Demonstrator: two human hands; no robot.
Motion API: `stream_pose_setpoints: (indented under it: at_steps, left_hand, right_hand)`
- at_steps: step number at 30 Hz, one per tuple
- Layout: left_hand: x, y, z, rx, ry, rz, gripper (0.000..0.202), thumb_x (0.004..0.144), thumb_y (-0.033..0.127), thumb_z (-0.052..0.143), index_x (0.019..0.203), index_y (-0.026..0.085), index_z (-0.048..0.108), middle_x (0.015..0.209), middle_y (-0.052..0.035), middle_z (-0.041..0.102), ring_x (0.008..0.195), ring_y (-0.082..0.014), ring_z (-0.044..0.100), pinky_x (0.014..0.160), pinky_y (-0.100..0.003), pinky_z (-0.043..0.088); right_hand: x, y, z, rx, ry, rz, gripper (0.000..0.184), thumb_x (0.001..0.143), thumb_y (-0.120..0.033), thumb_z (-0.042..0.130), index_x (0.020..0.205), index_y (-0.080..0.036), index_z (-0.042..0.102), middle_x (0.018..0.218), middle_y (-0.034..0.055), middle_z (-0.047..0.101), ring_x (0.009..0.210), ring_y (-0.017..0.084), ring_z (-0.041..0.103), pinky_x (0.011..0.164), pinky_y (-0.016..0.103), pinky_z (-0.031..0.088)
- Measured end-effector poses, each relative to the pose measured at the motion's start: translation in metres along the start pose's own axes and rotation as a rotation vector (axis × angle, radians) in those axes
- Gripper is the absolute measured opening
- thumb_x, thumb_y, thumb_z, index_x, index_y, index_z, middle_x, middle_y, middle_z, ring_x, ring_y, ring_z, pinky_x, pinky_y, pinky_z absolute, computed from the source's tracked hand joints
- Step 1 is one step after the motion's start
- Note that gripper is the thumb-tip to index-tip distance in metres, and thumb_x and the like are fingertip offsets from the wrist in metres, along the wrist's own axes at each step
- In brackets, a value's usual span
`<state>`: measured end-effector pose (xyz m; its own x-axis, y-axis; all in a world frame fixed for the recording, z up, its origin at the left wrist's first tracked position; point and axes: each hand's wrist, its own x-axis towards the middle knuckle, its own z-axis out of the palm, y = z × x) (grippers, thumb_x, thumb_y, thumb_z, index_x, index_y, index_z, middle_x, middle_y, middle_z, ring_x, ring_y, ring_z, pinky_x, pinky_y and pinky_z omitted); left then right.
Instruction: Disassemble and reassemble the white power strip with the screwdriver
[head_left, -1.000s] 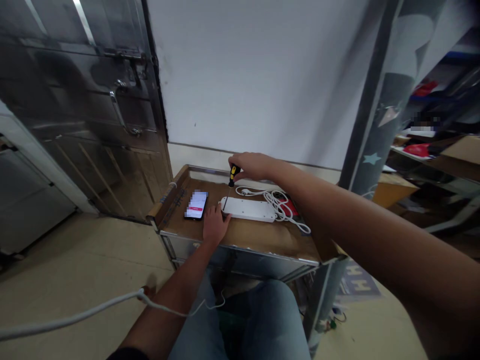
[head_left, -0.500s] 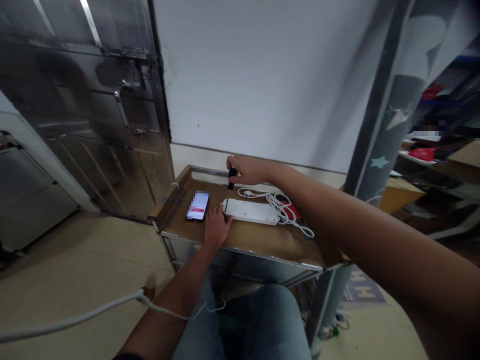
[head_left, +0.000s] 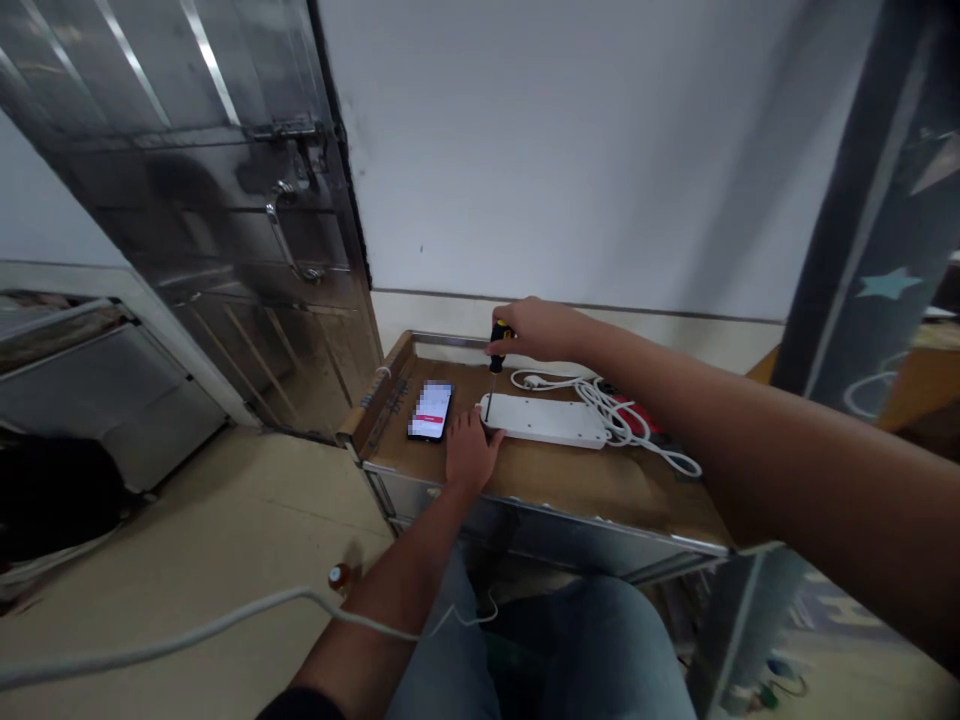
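Observation:
In the head view, my right hand is closed around the black and yellow handle of a screwdriver. Its thin shaft points nearly straight down, and the tip meets the left end of a white power strip. The strip lies long and flat, with small holes in its upturned face. My left hand grips that same left end, thumb along the near side and fingers at the end. The strip's white cord lies in loose loops off its right end, with the plug behind the strip.
A phone with a lit screen lies left of my left hand. Something red sits partly under the cord. The brown-covered tabletop has a raised rim at left and back. A white cable crosses in front of my left forearm.
The whole scene has shifted right in view as the head turned left. Both hands keep their places at the power strip's left end, the screwdriver still upright on it.

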<state>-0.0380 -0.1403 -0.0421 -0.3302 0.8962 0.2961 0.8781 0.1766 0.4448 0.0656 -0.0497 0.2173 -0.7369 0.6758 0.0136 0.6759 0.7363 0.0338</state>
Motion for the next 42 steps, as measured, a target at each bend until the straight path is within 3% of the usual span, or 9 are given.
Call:
stream_pose_setpoints:
  at_steps: [7, 20, 23, 26, 31, 36, 42]
  left_hand:
    - [0.0, 0.002, -0.003, 0.016, -0.009, -0.017, 0.063, 0.103, 0.052, 0.059, 0.151, 0.014, 0.051, 0.143, -0.0193, 0.065, 0.135, -0.0337, 0.06, 0.115, -0.048, 0.047]
    - [0.003, 0.0, -0.002, 0.018, -0.016, -0.008, 0.063, 0.103, 0.052, 0.06, 0.151, 0.012, 0.049, 0.145, -0.0189, 0.063, 0.136, -0.0341, 0.058, 0.117, -0.047, 0.044]
    - [0.003, 0.001, -0.003, 0.014, -0.026, -0.012, 0.063, 0.103, 0.052, 0.061, 0.151, 0.012, 0.05, 0.145, -0.019, 0.062, 0.138, -0.0342, 0.057, 0.117, -0.047, 0.044]
    - [0.003, 0.002, -0.003, 0.002, -0.032, -0.019, 0.064, 0.102, 0.051, 0.062, 0.151, 0.011, 0.05, 0.145, -0.0192, 0.062, 0.137, -0.0344, 0.058, 0.118, -0.048, 0.044]
    - [0.002, 0.001, -0.003, -0.014, -0.02, -0.013, 0.062, 0.102, 0.051, 0.062, 0.15, 0.013, 0.05, 0.145, -0.0189, 0.062, 0.138, -0.0345, 0.057, 0.118, -0.048, 0.043]
    - [0.002, 0.002, -0.002, -0.007, -0.023, -0.021, 0.063, 0.102, 0.051, 0.061, 0.151, 0.012, 0.05, 0.146, -0.0197, 0.062, 0.137, -0.0355, 0.058, 0.117, -0.049, 0.044]
    - [0.002, 0.002, -0.002, -0.012, -0.017, -0.02, 0.062, 0.102, 0.05, 0.062, 0.149, 0.012, 0.051, 0.145, -0.02, 0.063, 0.137, -0.0356, 0.058, 0.117, -0.049, 0.045]
  right_hand:
    - [-0.004, -0.003, 0.008, 0.004, 0.053, 0.083, 0.052, 0.1, -0.061, 0.06, 0.118, -0.013, 0.068, 0.114, 0.018, 0.071, 0.099, 0.025, 0.067, 0.076, 0.031, 0.044]
    - [-0.007, -0.016, 0.021, 0.054, 0.162, 0.263, 0.046, 0.105, -0.051, 0.052, 0.123, -0.011, 0.066, 0.117, 0.0214, 0.07, 0.109, 0.028, 0.068, 0.088, 0.035, 0.051]
    - [-0.007, -0.016, 0.02, 0.051, 0.166, 0.236, 0.048, 0.105, -0.052, 0.051, 0.124, -0.011, 0.065, 0.118, 0.022, 0.069, 0.108, 0.028, 0.068, 0.088, 0.035, 0.051]
    - [-0.007, -0.01, 0.014, 0.063, 0.126, 0.124, 0.052, 0.1, -0.055, 0.061, 0.129, -0.012, 0.063, 0.125, 0.021, 0.067, 0.107, 0.027, 0.066, 0.089, 0.036, 0.05]
    - [-0.008, 0.009, 0.005, 0.137, -0.008, -0.093, 0.031, 0.093, -0.034, 0.074, 0.117, -0.016, 0.067, 0.115, 0.0099, 0.072, 0.095, 0.016, 0.063, 0.084, 0.028, 0.045]
    - [-0.01, 0.021, 0.014, 0.161, 0.038, -0.069, 0.033, 0.097, -0.042, 0.07, 0.114, -0.014, 0.064, 0.108, 0.0113, 0.071, 0.088, 0.016, 0.059, 0.076, 0.028, 0.038]
    - [-0.018, 0.018, 0.022, 0.161, 0.092, -0.009, 0.04, 0.099, -0.05, 0.067, 0.117, -0.015, 0.06, 0.115, 0.0123, 0.07, 0.093, 0.018, 0.06, 0.077, 0.028, 0.036]
